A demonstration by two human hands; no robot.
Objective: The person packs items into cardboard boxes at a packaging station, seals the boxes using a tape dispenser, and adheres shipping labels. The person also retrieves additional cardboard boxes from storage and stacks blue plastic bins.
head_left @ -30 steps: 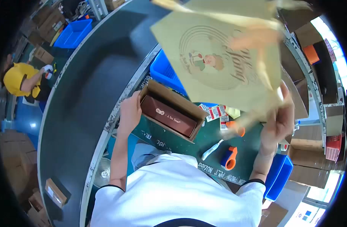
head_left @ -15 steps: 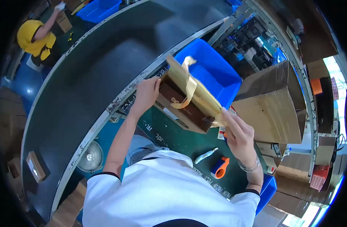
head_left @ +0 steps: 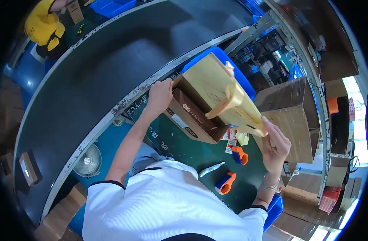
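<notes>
My left hand [head_left: 160,95] grips the upper left end of an open cardboard box [head_left: 190,130], its fingers closed on the rim. Inside the box lies a dark brown box [head_left: 195,114] with pale lettering. My right hand [head_left: 277,143] pinches the lower right corner of a flat yellow paper bag [head_left: 224,90] with ribbon handles. The bag is tilted beside and partly over the box's far side, and a ribbon [head_left: 232,100] hangs over the opening. Whether the bag's lower edge is inside the box, I cannot tell.
On the green table [head_left: 184,152] lie two tape dispensers [head_left: 225,183] [head_left: 240,155], a white-green tube [head_left: 211,169] and labels [head_left: 231,146]. A blue basket [head_left: 242,76] stands behind the bag, a large carton [head_left: 290,116] at right. A conveyor [head_left: 95,80] curves past at left; a person in yellow [head_left: 43,26] is beyond it.
The bag came down from high over the table to the box. In the last half second it shifted right with my right hand, uncovering more of the brown box. My left hand stays on the box.
</notes>
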